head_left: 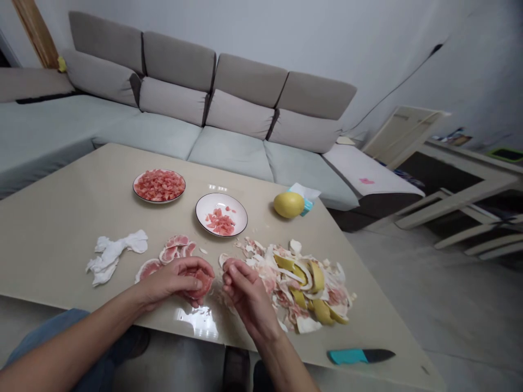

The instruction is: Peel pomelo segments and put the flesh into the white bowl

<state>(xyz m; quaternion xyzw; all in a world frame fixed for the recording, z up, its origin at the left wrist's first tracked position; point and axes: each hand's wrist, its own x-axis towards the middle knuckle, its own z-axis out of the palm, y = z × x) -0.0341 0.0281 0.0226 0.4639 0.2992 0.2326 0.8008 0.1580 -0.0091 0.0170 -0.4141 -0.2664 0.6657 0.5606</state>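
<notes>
My left hand (pixel 180 280) is curled around a pink pomelo segment (pixel 201 283) just above the near edge of the beige table (pixel 61 228). My right hand (pixel 245 291) is closed beside it, its fingertips pinching a small piece of pink flesh or membrane. More peeled pink segments (pixel 174 251) lie on the table just behind my left hand. A white plate (pixel 221 214) holds a few pink pieces. A second plate (pixel 159 185), further left, is full of pink pieces.
A heap of yellow peel and white pith (pixel 300 288) lies right of my hands. A crumpled white tissue (pixel 114 253) sits at the left. A whole yellow pomelo (pixel 288 204) rests at the far side. A teal-handled knife (pixel 359 356) lies at the near right edge. A grey sofa (pixel 212 120) stands behind.
</notes>
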